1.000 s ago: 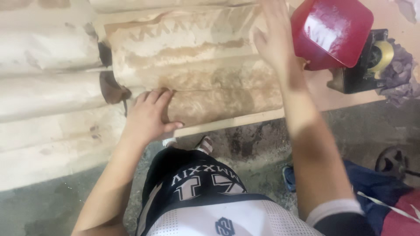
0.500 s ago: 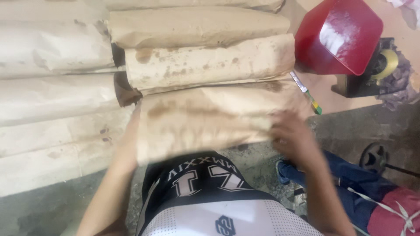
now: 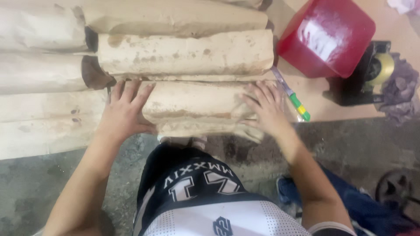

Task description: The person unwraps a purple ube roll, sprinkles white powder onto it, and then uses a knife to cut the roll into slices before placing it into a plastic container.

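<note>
Paper-wrapped roll (image 3: 197, 111) lies between left hand (image 3: 124, 109) and right hand (image 3: 264, 109).

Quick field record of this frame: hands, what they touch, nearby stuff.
left hand: flat on left end of nearest paper-wrapped roll
right hand: pressing the roll's right end
stack: more brown wrapped rolls lie behind and to the left
red container: upper right, tilted
tape dispenser: black, right of red container
cutter: green and yellow handle, beside right hand
</note>
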